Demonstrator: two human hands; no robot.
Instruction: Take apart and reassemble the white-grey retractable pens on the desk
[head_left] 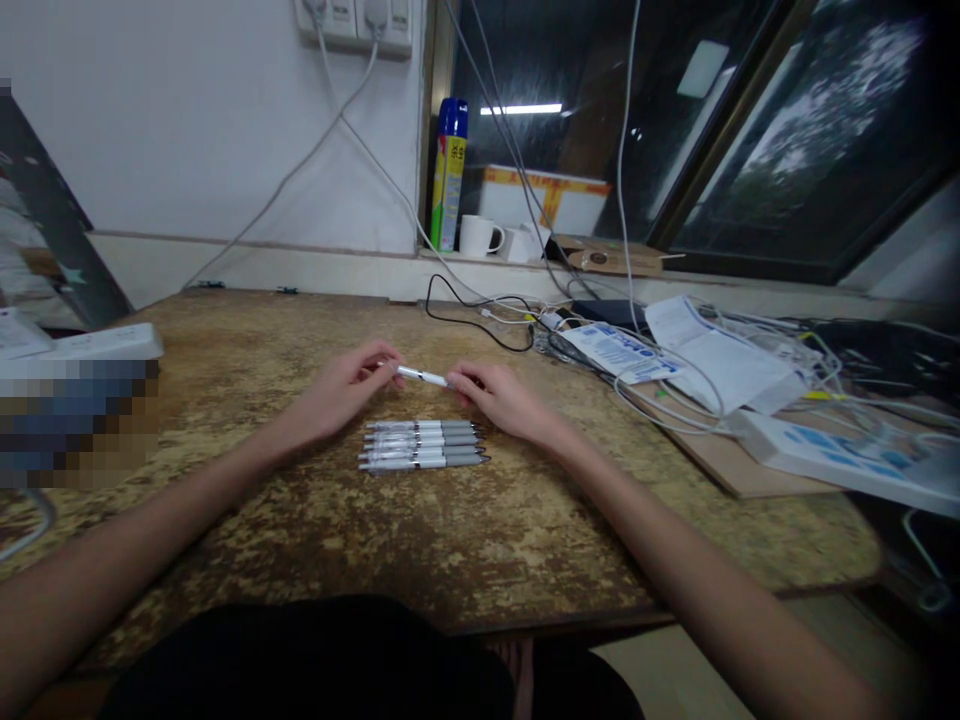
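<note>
One white pen with a dark band is held crosswise between two bare hands: the left hand pinches its left end between thumb and fingers, and the right hand grips its right end in the same way. It is over the tabletop, between the back edge and a row of pens; whether it touches the worn surface cannot be told. The row lies just in front of the hands, its pens close together and roughly parallel to the front edge, white in the middle and grey toward the right, with dark tips at their right ends. Toward the right edge, a brown board carries a white power strip, and near the back right corner lie a white and blue packet, a crumpled white sheet and tangled pale cables. A black cable curls near the back edge, beyond which a blue-capped spray can and a white mug stand on the windowsill
</note>
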